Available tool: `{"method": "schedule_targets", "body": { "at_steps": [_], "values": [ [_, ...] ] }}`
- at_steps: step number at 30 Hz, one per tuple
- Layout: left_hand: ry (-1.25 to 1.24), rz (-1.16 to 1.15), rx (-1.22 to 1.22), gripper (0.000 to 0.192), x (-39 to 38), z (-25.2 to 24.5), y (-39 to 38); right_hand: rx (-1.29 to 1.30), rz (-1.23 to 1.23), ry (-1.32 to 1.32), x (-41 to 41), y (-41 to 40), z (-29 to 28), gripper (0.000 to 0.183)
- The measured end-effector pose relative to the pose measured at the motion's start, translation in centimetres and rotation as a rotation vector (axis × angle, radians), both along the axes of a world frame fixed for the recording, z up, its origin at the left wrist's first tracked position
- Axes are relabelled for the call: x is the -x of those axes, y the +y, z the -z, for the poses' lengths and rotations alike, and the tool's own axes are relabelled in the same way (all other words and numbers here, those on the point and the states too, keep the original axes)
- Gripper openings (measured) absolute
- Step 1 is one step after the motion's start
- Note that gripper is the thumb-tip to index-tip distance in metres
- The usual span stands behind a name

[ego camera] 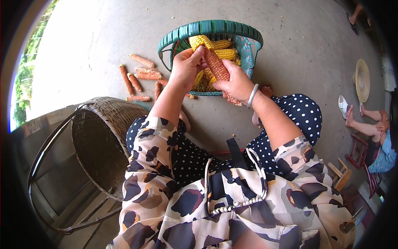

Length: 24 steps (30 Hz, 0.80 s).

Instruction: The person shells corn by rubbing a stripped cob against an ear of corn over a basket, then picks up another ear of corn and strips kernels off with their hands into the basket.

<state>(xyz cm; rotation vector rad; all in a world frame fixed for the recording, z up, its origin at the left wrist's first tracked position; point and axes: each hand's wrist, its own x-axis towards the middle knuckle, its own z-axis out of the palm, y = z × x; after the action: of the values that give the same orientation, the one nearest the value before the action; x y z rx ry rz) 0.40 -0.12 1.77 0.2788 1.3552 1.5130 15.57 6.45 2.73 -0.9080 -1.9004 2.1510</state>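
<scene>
My right hand (238,80) grips a reddish, mostly stripped corn cob (216,64) that slants over a green woven basket (210,28). Against the cob's upper end presses the thumb of my left hand (187,67), close to a patch of yellow kernels (200,42); whether those kernels belong to this cob or to an ear behind it, I cannot tell. Inside the basket lie several yellow ears of corn (226,54) and loose kernels. A pale bangle (252,96) circles my right wrist.
Several stripped cobs (134,82) lie on the concrete floor left of the basket. A large wicker basket (107,124) is tipped at my left. Far right are a seated person (381,149), a straw hat (362,81), a wooden stool (343,177) and another person's foot (352,20).
</scene>
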Motion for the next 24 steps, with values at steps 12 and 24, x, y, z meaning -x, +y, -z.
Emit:
{"method": "schedule_targets", "body": {
  "at_steps": [12, 24],
  "values": [
    [-0.056, -0.066, 0.14, 0.031, 0.5, 0.6, 0.2, -0.509, 0.069, -0.051, -0.1, -0.1, 1.3, 0.057],
    [0.149, 0.005, 0.029, 0.026, -0.3, 0.0, 0.2, -0.339, 0.056, -0.003, -0.1, 0.1, 1.5, 0.057]
  ]
}}
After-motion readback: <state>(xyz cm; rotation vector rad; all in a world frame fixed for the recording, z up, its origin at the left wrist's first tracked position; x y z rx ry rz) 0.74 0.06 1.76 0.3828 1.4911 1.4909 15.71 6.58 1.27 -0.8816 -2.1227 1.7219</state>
